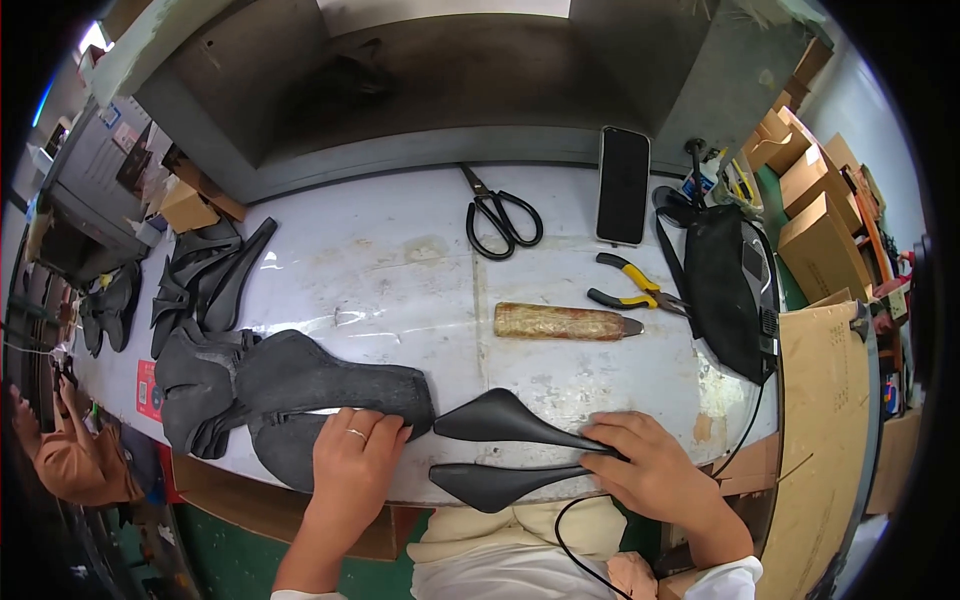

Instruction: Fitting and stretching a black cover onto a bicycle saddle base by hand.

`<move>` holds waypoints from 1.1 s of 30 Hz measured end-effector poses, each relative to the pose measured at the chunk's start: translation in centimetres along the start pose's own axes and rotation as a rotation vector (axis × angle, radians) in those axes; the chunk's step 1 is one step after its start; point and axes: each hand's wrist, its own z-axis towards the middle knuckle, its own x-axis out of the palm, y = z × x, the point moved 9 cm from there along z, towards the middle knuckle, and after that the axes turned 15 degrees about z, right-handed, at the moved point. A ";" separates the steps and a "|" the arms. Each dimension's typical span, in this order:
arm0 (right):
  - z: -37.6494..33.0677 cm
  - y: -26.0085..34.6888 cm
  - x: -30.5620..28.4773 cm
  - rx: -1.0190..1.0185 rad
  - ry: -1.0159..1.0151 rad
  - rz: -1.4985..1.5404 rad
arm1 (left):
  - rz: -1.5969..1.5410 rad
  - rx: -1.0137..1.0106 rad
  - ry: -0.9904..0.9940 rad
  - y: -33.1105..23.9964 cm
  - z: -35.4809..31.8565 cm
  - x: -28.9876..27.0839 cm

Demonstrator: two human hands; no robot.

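Two glossy black shoe soles, an upper one (497, 415) and a lower one (497, 483), lie side by side near the table's front edge. Each has a broad end toward the left and a narrow end toward the right. My right hand (637, 462) is closed over the narrow ends, its fingers partly hiding them. At the left, matte dark grey sole-shaped pieces (330, 372) lie overlapping in a stack. My left hand (358, 452), with a ring on one finger, has its fingers bent together on the front edge of the nearest grey piece; the fingertips are partly hidden.
Behind lie black-handled scissors (505, 222), a phone (623, 187), yellow-black pliers (645, 290), a wrapped-handle tool (560, 322) and a black pouch (725, 290). More black soles (212, 275) are piled back left. A grey metal housing (430, 150) borders the far edge. Another person (85, 455) sits far left.
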 end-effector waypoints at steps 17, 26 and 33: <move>11.3 8.0 6.3 -0.302 0.068 0.138 | -0.102 -0.251 0.063 1.7 0.2 0.7; 12.5 7.0 9.0 -0.246 0.184 0.047 | -0.714 -1.007 -0.588 18.7 -10.8 -4.1; 12.9 7.0 8.5 -0.300 0.141 0.045 | -0.549 -0.990 -1.463 22.7 -30.1 -12.6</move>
